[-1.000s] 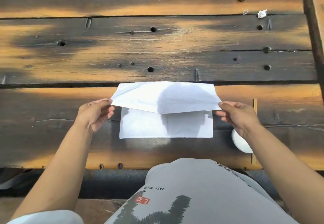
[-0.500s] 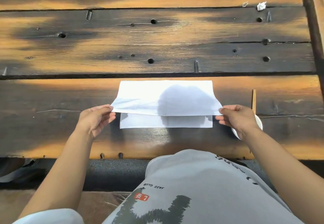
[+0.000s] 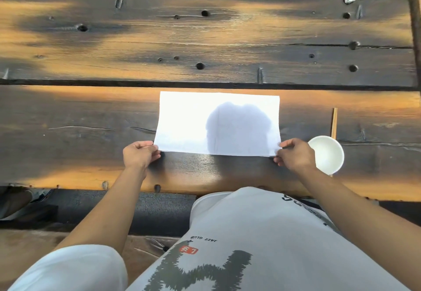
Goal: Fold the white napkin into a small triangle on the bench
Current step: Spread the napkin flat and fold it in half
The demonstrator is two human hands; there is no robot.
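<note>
the white napkin (image 3: 218,123) lies flat as a wide rectangle on the nearest plank of the dark wooden bench (image 3: 91,117), a head-shaped shadow across its middle. your left hand (image 3: 139,155) pinches its near left corner, and your right hand (image 3: 296,155) pinches its near right corner. a white bowl (image 3: 328,155) sits just beside your right hand, a thin wooden stick (image 3: 334,122) behind it.

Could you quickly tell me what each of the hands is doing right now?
Left hand: pinching the near left corner of the white napkin.
Right hand: pinching the napkin's near right corner.
</note>
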